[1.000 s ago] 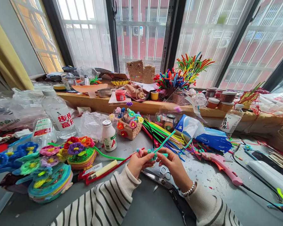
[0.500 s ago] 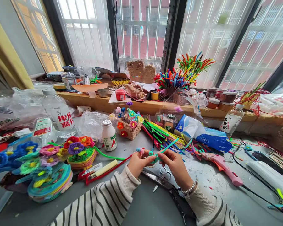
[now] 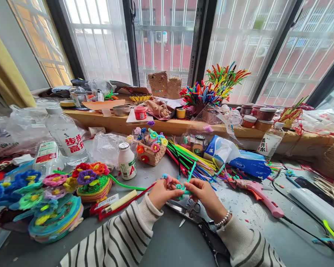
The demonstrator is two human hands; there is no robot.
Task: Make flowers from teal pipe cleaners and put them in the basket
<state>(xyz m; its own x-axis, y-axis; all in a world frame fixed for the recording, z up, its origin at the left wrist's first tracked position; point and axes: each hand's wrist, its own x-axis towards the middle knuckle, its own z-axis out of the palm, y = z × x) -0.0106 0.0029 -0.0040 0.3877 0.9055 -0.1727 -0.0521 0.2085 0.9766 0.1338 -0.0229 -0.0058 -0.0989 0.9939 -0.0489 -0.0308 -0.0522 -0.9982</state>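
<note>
Between my two hands is a teal pipe cleaner (image 3: 179, 190), part of it curled into small loops. My left hand (image 3: 163, 193) pinches the looped part between thumb and finger. My right hand (image 3: 202, 193) grips the same pipe cleaner on the right, and its free end sticks up above the fingers. Something small, pink and blue shows at my left index finger; I cannot make out what it is. Below the hands lie small silver scissors (image 3: 193, 207) and larger black-handled scissors (image 3: 208, 237) on the grey table.
Left stand pipe-cleaner flowers (image 3: 55, 200) on layered round bases and a white bottle (image 3: 127, 162). Beyond the hands are a flower basket (image 3: 153, 155) and a pile of pipe cleaners (image 3: 189, 159). A pink glue gun (image 3: 263, 198) with a black cord lies right, near blue tissue packs (image 3: 247, 163).
The free end of the teal pipe cleaner has swung from slanting right to nearly upright. My hands stay close together, with the right fingers bent closer to the loops.
</note>
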